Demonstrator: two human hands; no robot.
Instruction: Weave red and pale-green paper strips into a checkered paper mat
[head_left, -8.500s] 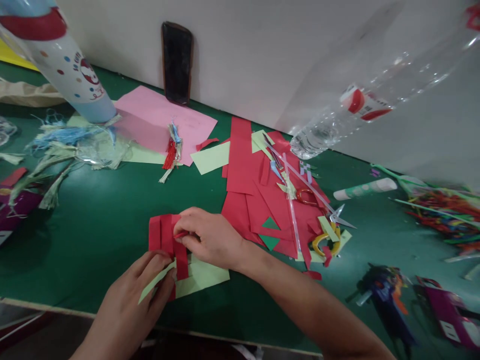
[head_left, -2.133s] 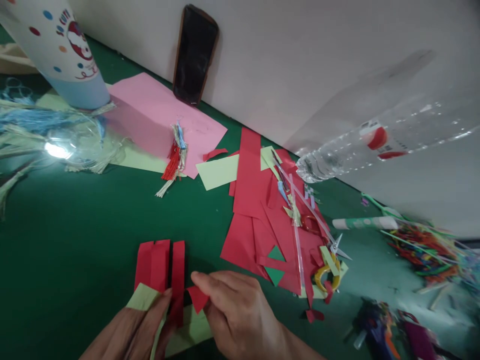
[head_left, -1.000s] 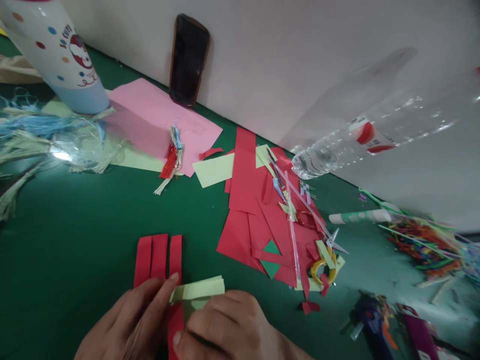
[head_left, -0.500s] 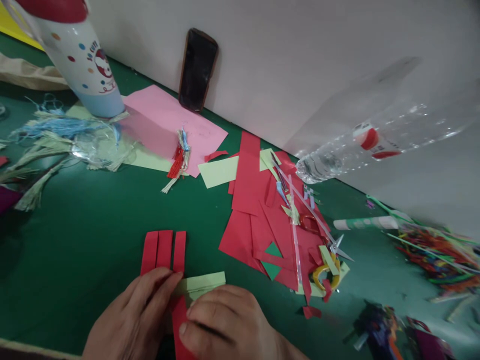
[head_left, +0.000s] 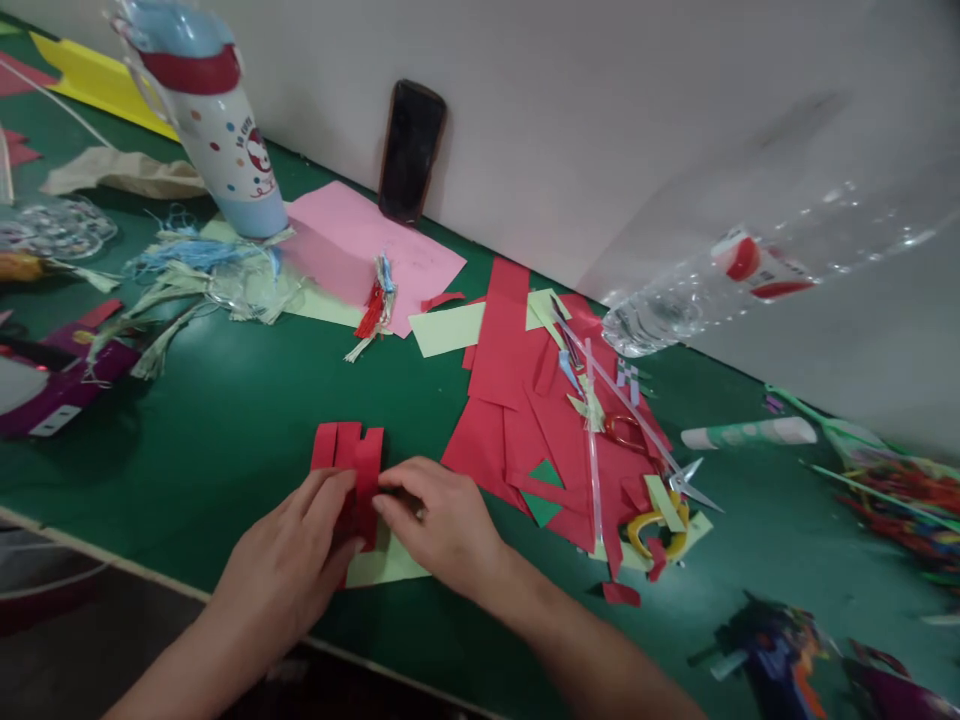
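Red paper strips (head_left: 347, 437) stand side by side near the table's front edge, woven or laid over a pale green paper (head_left: 386, 567). My left hand (head_left: 296, 545) rests on them from the left, its fingers bent and together against the red paper. My right hand (head_left: 442, 515) pinches the right edge of the nearest red strip between thumb and forefinger. Both hands hide the lower part of the strips, so how they cross the green paper cannot be made out.
Red paper sheets (head_left: 491, 440) with scissors (head_left: 686, 485) and scraps lie right of my hands. Behind stand a phone (head_left: 412, 150), a dotted flask (head_left: 225, 150) and a clear plastic bottle (head_left: 675, 310). Tassels (head_left: 187, 265) and a purple tool (head_left: 75, 390) are at left.
My right hand has lifted off the pale green strip and now pinches the red one. One red strip is folded down over the green paper. The view has shifted left.
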